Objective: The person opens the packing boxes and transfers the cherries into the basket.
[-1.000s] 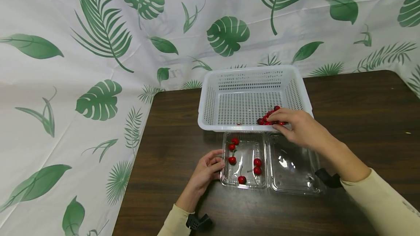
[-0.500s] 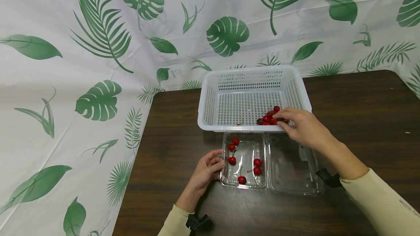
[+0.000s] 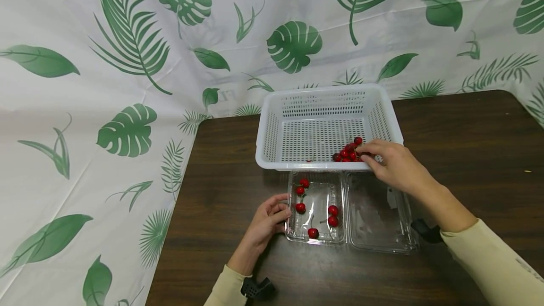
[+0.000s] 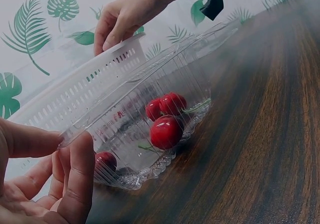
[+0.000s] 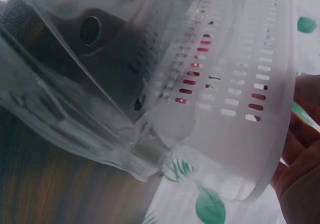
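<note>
My left hand [image 3: 267,221] pinches the left rim of a clear plastic clamshell box [image 4: 125,93] between thumb and finger. Several red cherries [image 3: 333,221] with stems lie spread in the box's left half. The flat lid half [image 3: 378,216] lies opened out to the right. Over the front right of a white perforated basket [image 3: 323,89], my right hand [image 3: 393,164] reaches down, fingertips among a heap of cherries [image 3: 345,154]. Whether a cherry or a stem is between these fingertips is not clear; in the right wrist view the basket wall [image 5: 225,144] hides them.
The basket stands behind the box, its front side close against it. All sit on a dark wood-grain table [image 3: 225,164]. A white sheet with green leaves [image 3: 238,22] hangs behind and at the left.
My right hand has shifted slightly right within the basket, uncovering more of the cherry heap. The left hand, the box and the cherries in it stay put.
</note>
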A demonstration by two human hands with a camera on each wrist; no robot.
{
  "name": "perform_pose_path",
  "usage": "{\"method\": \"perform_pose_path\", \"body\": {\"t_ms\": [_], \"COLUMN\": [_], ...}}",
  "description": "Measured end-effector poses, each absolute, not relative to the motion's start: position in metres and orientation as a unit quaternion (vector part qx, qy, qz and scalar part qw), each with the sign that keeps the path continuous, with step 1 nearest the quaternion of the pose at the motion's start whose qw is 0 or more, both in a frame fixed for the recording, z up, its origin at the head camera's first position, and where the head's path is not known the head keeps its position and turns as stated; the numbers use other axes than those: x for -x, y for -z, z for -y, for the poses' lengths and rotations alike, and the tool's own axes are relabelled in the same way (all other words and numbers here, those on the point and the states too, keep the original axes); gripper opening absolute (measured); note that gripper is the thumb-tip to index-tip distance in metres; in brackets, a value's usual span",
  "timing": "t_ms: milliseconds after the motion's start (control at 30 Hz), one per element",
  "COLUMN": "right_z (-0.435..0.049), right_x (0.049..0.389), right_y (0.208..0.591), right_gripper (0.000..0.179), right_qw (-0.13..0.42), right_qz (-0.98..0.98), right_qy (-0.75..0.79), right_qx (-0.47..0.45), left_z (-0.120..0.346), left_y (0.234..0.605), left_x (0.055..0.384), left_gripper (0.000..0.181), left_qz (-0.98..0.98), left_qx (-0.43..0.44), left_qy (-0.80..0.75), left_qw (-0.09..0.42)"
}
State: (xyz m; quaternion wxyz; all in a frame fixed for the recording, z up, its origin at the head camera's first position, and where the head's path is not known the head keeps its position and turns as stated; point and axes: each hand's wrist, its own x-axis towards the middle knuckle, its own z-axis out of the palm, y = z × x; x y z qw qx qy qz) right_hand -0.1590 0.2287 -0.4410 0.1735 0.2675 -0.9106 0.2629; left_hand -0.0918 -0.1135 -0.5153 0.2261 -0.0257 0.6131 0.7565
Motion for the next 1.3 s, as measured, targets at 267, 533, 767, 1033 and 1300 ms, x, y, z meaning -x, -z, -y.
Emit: {"method": "perform_pose_path", "body": {"t_ms": [267, 533, 767, 1033, 1300], "right_z": [-0.228, -0.207, -0.173, -0.132, -0.112], "right_x": [0.155, 0.147, 0.14, 0.122, 0.123], "right_y": [0.436, 0.426, 0.429, 0.447, 0.469], "right_gripper": [0.023, 0.028, 0.025, 0.025, 0.033], "right_qw": [0.149, 0.211, 0.211, 0.11, 0.011], "right_qz": [0.93, 0.904, 0.873, 0.87, 0.887], "right_qy": [-0.243, -0.241, -0.225, -0.165, -0.135], "right_qx": [-0.233, -0.281, -0.378, -0.451, -0.441], "left_z": [0.113, 0.112, 0.113, 0.112, 0.112], "left_y": [0.515, 0.512, 0.511, 0.514, 0.515], "left_x": [0.092, 0.092, 0.092, 0.093, 0.093], "left_gripper": [0.044, 0.045, 0.046, 0.043, 0.044], "left_qz": [-0.613, -0.613, -0.617, -0.61, -0.607], "left_qx": [0.03, 0.026, 0.024, 0.026, 0.023], "left_qy": [-0.756, -0.756, -0.753, -0.757, -0.76], "left_qw": [0.227, 0.228, 0.226, 0.23, 0.232]}}
